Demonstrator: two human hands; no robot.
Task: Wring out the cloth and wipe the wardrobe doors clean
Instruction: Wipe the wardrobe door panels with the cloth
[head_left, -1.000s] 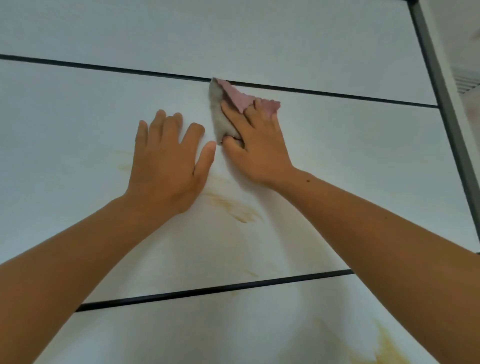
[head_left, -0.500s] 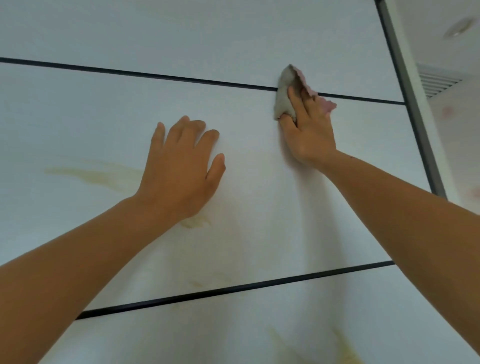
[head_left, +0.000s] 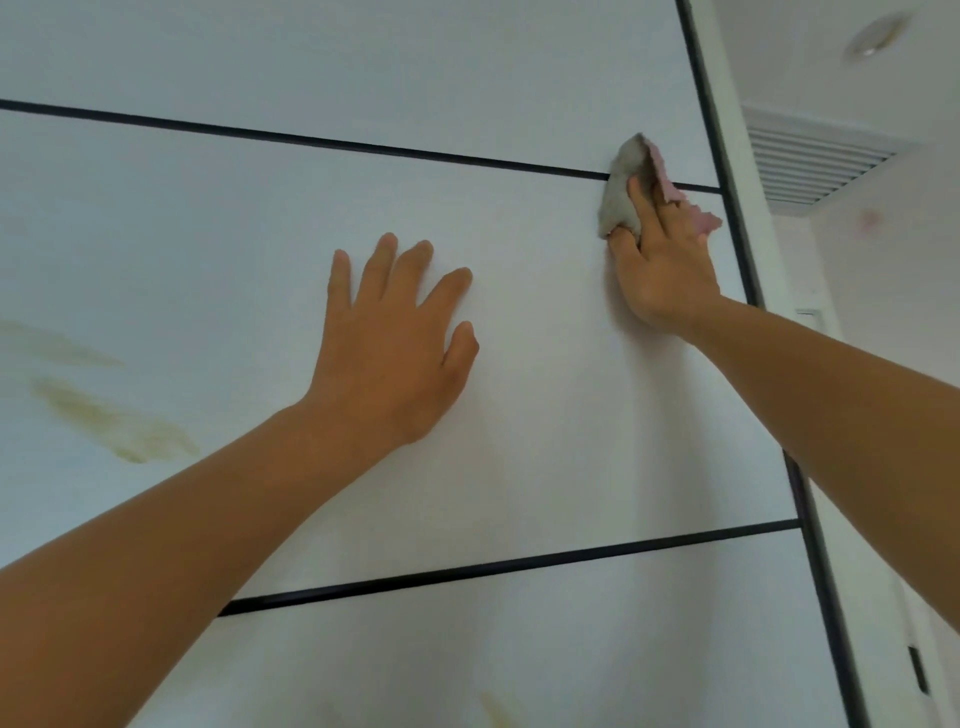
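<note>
Stains first: yellow-brown streaks at the far left of the middle panel, unwiped by the look of it, plus a smaller mark at the bottom of view. Left hand is flat on the wardrobe door, fingers spread and straight, holding nothing. My read is that it's a brace, taking weight on a high reach and steadying the panel against wipe pressure. Well apart to its right, the cloth sits high on the same panel, near the door's right edge, with its top corner overlapping the upper black trim line. It's bunched, mostly grey, with a pink side folded back behind the fingers. Right hand holds it: fingers laid over the wad and pressing it onto the surface, thumb tucked at the lower fold and pinching it against the forefinger, likely so it can't slide off a vertical face. Black vertical frame is just beside that hand, so there's no panel left to wipe that way. Judgement: wringing presumably done, wiping partway; the sensible next pass is leftward toward the streaks. Vent grille and ceiling light are at far right and not relevant.
</note>
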